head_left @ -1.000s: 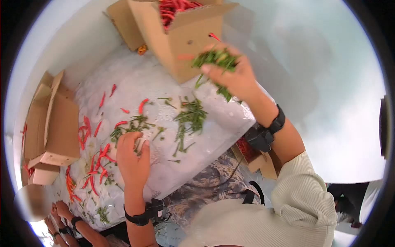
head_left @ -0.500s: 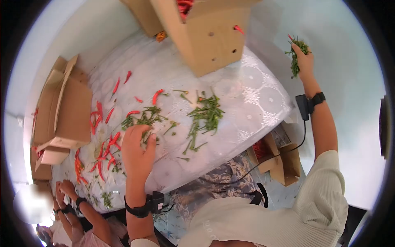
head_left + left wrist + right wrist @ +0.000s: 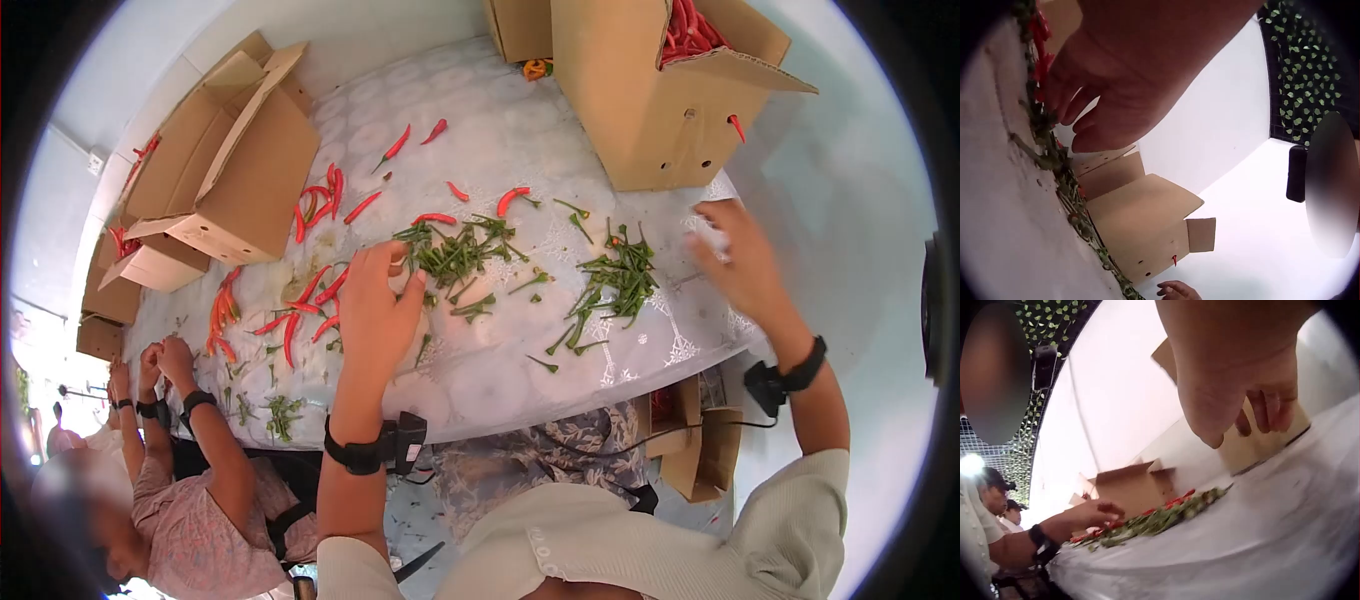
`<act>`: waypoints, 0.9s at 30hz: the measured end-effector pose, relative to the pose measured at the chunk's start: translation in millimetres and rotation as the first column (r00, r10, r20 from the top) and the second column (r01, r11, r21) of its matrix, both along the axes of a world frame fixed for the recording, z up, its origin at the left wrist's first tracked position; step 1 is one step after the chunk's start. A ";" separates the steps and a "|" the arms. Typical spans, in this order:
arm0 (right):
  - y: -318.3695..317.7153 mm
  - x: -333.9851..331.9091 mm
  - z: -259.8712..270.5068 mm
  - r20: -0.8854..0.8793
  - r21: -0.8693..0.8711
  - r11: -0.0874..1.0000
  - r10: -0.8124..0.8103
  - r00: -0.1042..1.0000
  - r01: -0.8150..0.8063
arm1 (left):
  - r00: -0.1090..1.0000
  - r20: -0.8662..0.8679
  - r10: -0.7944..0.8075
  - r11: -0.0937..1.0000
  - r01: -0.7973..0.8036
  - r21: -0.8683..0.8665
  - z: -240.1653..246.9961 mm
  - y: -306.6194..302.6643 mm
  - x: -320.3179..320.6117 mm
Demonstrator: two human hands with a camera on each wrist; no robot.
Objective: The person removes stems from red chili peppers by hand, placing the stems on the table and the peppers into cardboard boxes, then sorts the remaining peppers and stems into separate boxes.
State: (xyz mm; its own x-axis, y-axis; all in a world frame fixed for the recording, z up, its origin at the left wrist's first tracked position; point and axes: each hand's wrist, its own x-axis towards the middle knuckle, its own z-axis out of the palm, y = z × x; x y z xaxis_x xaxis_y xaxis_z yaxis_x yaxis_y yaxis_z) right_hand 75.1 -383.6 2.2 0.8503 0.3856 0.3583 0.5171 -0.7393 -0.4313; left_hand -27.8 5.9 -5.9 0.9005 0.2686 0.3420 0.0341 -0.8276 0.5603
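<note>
My left hand (image 3: pixel 378 312) is at the left end of a heap of green chilli stems (image 3: pixel 460 250), its fingertips right at the stems. In the left wrist view, its thumb (image 3: pixel 1094 134) stands apart from the loosely bent fingers. My right hand (image 3: pixel 745 262) hangs over the table's right end with nothing in it, fingers loosely bent and parted. Between the hands, nearer the right one, lies a second heap of green stems (image 3: pixel 622 278). Red chillies lie around and left of the left hand, among them a curved red chilli (image 3: pixel 512 199).
A tall cardboard box (image 3: pixel 640 120) with red chillies (image 3: pixel 690 32) stands at the back right. Open cardboard boxes (image 3: pixel 255 190) stand at the left. Below the table's front edge is another box (image 3: pixel 705 460). A seated person (image 3: pixel 205 520) works at the left.
My right hand, earlier carrying a bunch of green stems out past the table's right edge, has let go of it and come back over the table. The left hand stays by its heap.
</note>
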 end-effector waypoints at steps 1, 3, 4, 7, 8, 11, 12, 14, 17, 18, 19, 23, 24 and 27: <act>16.1 -0.4 -12.0 0.085 -0.012 0.997 0.073 0.994 -0.072 | 1.000 0.007 0.014 0.999 -0.013 -0.040 1.5 -0.2 2.5; 49.4 -1.2 -36.4 0.106 0.003 0.986 0.166 0.980 -0.167 | 0.996 0.091 0.014 1.000 -0.014 0.003 -5.6 14.1 4.7; 67.3 -3.9 -41.0 0.043 0.040 0.981 0.190 0.981 -0.192 | 0.991 0.134 0.018 1.000 -0.021 0.022 -8.8 21.0 3.5; 119.5 -15.8 -45.7 0.084 0.168 0.940 0.286 0.954 -0.297 | 0.949 0.290 0.124 0.989 -0.094 -0.115 -10.4 32.5 -6.1; 135.2 -17.9 -42.7 0.092 0.145 0.922 0.349 0.933 -0.359 | 0.939 0.299 0.169 0.977 -0.120 -0.175 -9.5 36.2 -8.8; 180.0 -20.0 -31.4 0.138 0.043 0.852 0.512 0.848 -0.521 | 0.907 0.321 0.272 0.929 -0.161 -0.333 -9.6 48.9 -9.4; 196.2 -18.4 -27.3 0.168 -0.012 0.826 0.558 0.813 -0.564 | 0.897 0.332 0.291 0.915 -0.159 -0.371 -14.0 54.3 -8.0; 238.7 -15.7 -20.4 0.203 -0.061 0.792 0.605 0.770 -0.607 | 0.874 0.347 0.339 0.891 -0.180 -0.417 -15.7 63.2 -9.8; 289.3 -6.1 -19.8 0.182 -0.026 0.796 0.598 0.781 -0.604 | 0.842 0.369 0.394 0.875 -0.221 -0.430 -8.2 62.8 -13.0; 299.1 -1.7 -23.7 0.138 -0.018 0.801 0.594 0.792 -0.598 | 0.832 0.381 0.404 0.871 -0.221 -0.439 -8.6 65.1 -13.6; 304.6 0.5 -27.1 0.095 -0.011 0.806 0.590 0.802 -0.591 | 0.822 0.393 0.413 0.866 -0.221 -0.448 -8.9 66.8 -14.0; 292.4 4.9 -23.3 -0.028 -0.058 0.679 0.731 0.682 -0.731 | 0.822 0.369 0.433 0.734 -0.084 -0.674 -5.4 67.4 -16.4; 282.5 0.8 -22.8 -0.028 -0.064 0.669 0.741 0.671 -0.741 | 0.833 0.355 0.424 0.713 -0.066 -0.698 -3.0 67.4 -18.5; 248.2 -5.4 -12.3 -0.111 -0.162 0.682 0.706 0.700 -0.714 | 0.819 0.393 0.418 0.664 0.020 -0.748 -0.7 65.9 -23.1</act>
State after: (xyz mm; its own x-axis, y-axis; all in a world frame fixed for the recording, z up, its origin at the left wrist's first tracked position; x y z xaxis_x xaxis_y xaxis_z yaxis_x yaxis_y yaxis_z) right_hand 69.7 -135.5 -10.1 0.3058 0.9320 0.1948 0.9059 -0.2218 -0.3607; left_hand -50.9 71.9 -6.6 0.5469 0.7669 0.3357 -0.3094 -0.1874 0.9323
